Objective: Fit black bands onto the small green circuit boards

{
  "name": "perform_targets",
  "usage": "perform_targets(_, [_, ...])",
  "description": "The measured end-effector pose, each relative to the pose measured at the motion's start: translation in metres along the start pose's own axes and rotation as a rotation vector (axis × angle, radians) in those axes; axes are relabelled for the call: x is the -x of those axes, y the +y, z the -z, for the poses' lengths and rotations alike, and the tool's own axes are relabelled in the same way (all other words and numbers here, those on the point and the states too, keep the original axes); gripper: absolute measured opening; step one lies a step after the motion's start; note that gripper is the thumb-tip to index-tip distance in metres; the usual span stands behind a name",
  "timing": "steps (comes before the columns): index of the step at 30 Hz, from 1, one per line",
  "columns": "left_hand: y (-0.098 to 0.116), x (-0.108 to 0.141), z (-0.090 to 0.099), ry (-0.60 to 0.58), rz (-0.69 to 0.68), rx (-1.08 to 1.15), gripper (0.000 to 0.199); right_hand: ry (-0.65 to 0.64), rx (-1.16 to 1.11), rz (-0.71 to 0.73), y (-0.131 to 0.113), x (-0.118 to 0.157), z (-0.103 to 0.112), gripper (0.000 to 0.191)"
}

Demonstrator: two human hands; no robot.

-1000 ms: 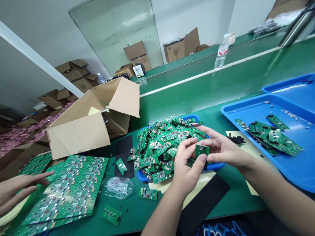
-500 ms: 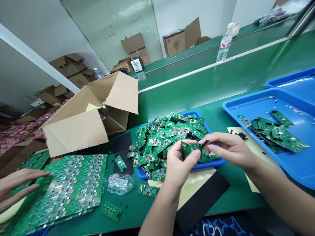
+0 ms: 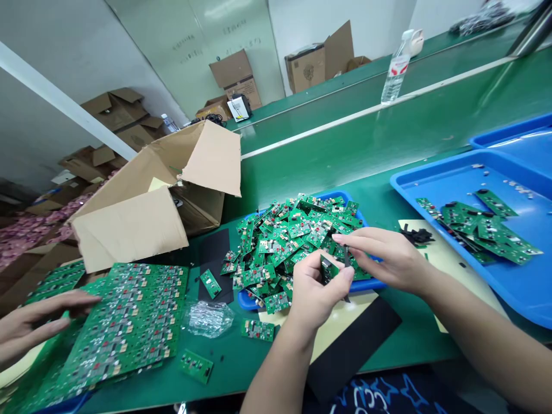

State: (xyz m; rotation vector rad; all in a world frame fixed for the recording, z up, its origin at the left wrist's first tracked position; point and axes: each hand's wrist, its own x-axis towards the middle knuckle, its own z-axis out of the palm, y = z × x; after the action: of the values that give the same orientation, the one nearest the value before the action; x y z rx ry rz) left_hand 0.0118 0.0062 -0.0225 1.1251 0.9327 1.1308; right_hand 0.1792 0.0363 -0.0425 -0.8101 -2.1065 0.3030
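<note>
My left hand grips a small green circuit board between thumb and fingers, in front of a blue tray heaped with green boards. Pinched in my right hand is a thin black strip, which hangs down beside the held board. Whether the strip touches the board cannot be made out. Yellow paper and a black sheet lie under and near my forearms. Black strips are piled to the right of my right hand.
Another person's hand is over large board panels at the left. A cardboard box stands behind. Clear plastic wrap and loose boards lie between. A blue tray with boards is at the right.
My right hand has shifted slightly left, and the black strip now hangs more upright. The held board is tilted differently. The other person's hand has moved right over the panels.
</note>
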Motion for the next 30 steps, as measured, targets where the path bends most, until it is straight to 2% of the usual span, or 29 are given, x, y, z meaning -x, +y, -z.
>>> perform_targets(4, [-0.002,-0.003,0.002,0.06,0.023,0.025,0.029,-0.031,0.135,-0.076,-0.001,0.002,-0.007,0.048])
perform_targets(6, [-0.001,-0.003,0.001,0.044,0.036,0.022,0.03,-0.013,0.153,-0.158,0.0,0.003,-0.009,0.054])
perform_targets(8, [0.001,-0.002,-0.001,0.005,0.056,0.014,0.031,0.058,0.086,-0.209,0.001,0.003,-0.007,0.058])
perform_targets(11, [0.004,-0.001,-0.004,0.035,0.07,0.018,0.029,0.172,-0.136,-0.221,-0.002,0.001,0.0,0.039])
perform_targets(13, [0.005,-0.002,-0.005,0.072,0.065,0.036,0.027,0.179,-0.278,-0.247,-0.006,0.0,0.003,0.02])
perform_targets(15, [0.005,-0.003,-0.006,0.071,0.075,0.047,0.026,0.17,-0.39,-0.307,-0.011,0.0,0.004,0.01])
perform_targets(18, [0.003,-0.004,-0.007,0.028,0.087,0.049,0.026,0.217,-0.513,-0.406,-0.016,0.0,0.0,0.01])
perform_targets(22, [0.001,-0.005,-0.008,0.008,0.099,0.059,0.029,0.272,-0.581,-0.434,-0.014,0.002,-0.007,0.008])
perform_targets(26, [-0.001,-0.005,-0.009,0.001,0.117,0.056,0.032,0.263,-0.56,-0.434,-0.015,0.001,-0.008,0.008])
perform_targets(30, [-0.003,0.0,-0.011,-0.017,0.154,0.096,0.042,0.276,-0.487,-0.465,-0.021,0.005,-0.007,0.012])
